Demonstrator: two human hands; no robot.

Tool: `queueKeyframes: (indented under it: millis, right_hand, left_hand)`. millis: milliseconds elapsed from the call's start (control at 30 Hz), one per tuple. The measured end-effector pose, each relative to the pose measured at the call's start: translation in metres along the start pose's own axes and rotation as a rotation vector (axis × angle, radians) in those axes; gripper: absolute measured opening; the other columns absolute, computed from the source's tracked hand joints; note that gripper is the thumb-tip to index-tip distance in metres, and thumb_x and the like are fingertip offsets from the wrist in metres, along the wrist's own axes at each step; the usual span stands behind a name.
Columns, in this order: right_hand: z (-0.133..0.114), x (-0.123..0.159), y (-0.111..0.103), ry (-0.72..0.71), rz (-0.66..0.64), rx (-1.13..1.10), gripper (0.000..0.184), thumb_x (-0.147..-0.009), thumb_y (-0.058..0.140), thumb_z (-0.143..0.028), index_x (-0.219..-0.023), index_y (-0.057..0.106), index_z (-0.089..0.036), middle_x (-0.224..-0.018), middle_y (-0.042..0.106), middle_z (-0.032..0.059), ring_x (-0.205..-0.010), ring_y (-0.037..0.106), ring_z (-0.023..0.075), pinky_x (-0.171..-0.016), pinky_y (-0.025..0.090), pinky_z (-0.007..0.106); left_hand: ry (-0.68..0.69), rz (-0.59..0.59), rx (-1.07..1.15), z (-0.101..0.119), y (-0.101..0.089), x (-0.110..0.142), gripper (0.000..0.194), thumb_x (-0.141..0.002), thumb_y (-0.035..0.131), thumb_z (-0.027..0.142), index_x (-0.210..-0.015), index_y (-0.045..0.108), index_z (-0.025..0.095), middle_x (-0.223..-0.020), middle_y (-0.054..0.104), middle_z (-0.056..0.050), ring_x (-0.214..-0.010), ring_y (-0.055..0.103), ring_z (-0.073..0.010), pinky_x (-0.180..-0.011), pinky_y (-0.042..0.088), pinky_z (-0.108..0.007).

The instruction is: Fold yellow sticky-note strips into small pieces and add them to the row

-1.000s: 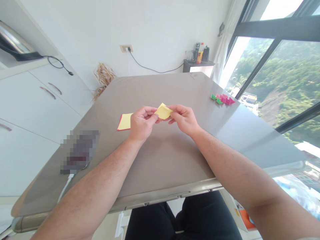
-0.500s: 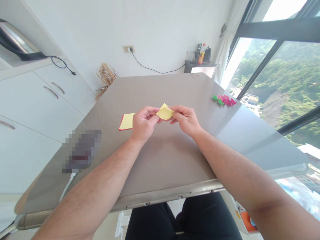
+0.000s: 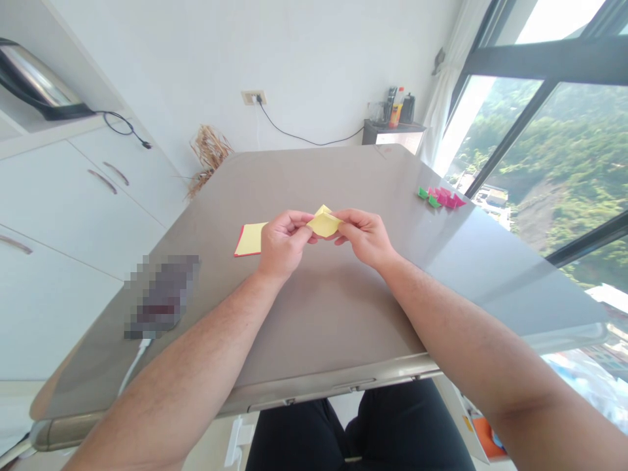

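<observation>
Above the glossy table (image 3: 333,314), in from its near edge, left hand (image 3: 282,242) and right hand (image 3: 366,237) pinch a creased, peaked yellow paper (image 3: 324,226). A red-edged pad (image 3: 250,239) lies toward the left edge; angular pink and green folded papers (image 3: 444,197) cluster by the right edge.

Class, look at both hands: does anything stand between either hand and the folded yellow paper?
Nothing visible does: the left hand and right hand pinch the folded yellow paper from opposite sides.

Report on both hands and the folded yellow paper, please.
Left hand, right hand: pinching opposite sides. Folded yellow paper: held between them. Nothing seen in the way.
</observation>
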State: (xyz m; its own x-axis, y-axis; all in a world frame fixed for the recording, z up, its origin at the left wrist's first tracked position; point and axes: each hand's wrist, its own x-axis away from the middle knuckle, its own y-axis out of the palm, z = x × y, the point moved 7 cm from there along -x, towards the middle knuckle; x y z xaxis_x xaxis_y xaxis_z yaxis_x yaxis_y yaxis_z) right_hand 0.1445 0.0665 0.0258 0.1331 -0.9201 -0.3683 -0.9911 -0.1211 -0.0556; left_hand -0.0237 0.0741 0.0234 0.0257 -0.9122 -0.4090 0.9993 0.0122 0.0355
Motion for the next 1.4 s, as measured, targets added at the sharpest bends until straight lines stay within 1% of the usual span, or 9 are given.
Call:
queueKeyframes:
  millis: [433, 733, 900, 1000, 1233, 1400]
  right_hand:
    - [0.0008, 0.0007, -0.0014, -0.029, 0.006, 0.036, 0.025, -0.081, 0.056, -0.020, -0.094, 0.077, -0.024, -0.088, 0.076, 0.0008, -0.081, 0.074, 0.0164, -0.067, 0.060, 0.028]
    - [0.0014, 0.0009, -0.0017, -0.041, 0.010, 0.045, 0.026, -0.082, 0.056, -0.021, -0.096, 0.077, -0.024, -0.090, 0.077, 0.0008, -0.082, 0.074, 0.0168, -0.069, 0.061, 0.029]
    - [-0.0004, 0.0014, -0.0015, -0.052, 0.011, 0.033, 0.028, -0.082, 0.056, -0.020, -0.097, 0.078, -0.024, -0.088, 0.077, 0.0004, -0.081, 0.075, 0.0166, -0.068, 0.061, 0.029]
    - [0.0007, 0.0012, -0.0014, -0.048, 0.022, -0.013, 0.029, -0.081, 0.057, -0.020, -0.098, 0.079, -0.025, -0.087, 0.078, 0.0001, -0.080, 0.075, 0.0168, -0.068, 0.062, 0.029]
    - [0.0019, 0.0014, 0.0012, 0.019, 0.035, -0.145, 0.020, -0.079, 0.062, -0.024, -0.086, 0.080, -0.023, -0.083, 0.077, 0.0014, -0.081, 0.077, 0.0200, -0.069, 0.062, 0.031]
    - [0.0023, 0.0006, -0.0005, 0.053, 0.065, -0.208, 0.014, -0.076, 0.064, -0.023, -0.077, 0.078, -0.022, -0.079, 0.077, 0.0014, -0.071, 0.075, 0.0170, -0.065, 0.061, 0.029]
  left_hand:
    - [-0.009, 0.002, -0.008, -0.0002, -0.0008, 0.0005, 0.014, -0.074, 0.076, 0.025, -0.086, 0.074, 0.020, -0.077, 0.076, -0.001, -0.066, 0.072, -0.0153, -0.063, 0.061, -0.027]
    - [-0.005, 0.003, 0.007, 0.0001, -0.0001, 0.0006, 0.013, -0.074, 0.075, 0.026, -0.085, 0.074, 0.020, -0.075, 0.076, -0.001, -0.064, 0.071, -0.0147, -0.062, 0.059, -0.027]
    - [-0.020, 0.033, -0.004, 0.0006, -0.0008, -0.0001, 0.011, -0.073, 0.074, 0.024, -0.083, 0.074, 0.020, -0.072, 0.074, 0.000, -0.062, 0.070, -0.0137, -0.060, 0.059, -0.026]
    - [-0.043, 0.067, 0.012, 0.0012, -0.0001, 0.0003, 0.009, -0.071, 0.071, 0.021, -0.081, 0.073, 0.020, -0.069, 0.073, 0.001, -0.060, 0.069, -0.0132, -0.058, 0.057, -0.025]
    - [-0.112, 0.128, 0.127, 0.0012, 0.0009, 0.0028, 0.008, -0.066, 0.068, 0.013, -0.072, 0.068, 0.019, -0.065, 0.071, 0.001, -0.059, 0.069, -0.0146, -0.055, 0.056, -0.024]
    - [-0.140, 0.092, 0.149, 0.0001, 0.0020, 0.0037, 0.008, -0.066, 0.070, 0.014, -0.072, 0.068, 0.018, -0.068, 0.072, 0.000, -0.059, 0.069, -0.0142, -0.059, 0.058, -0.027]
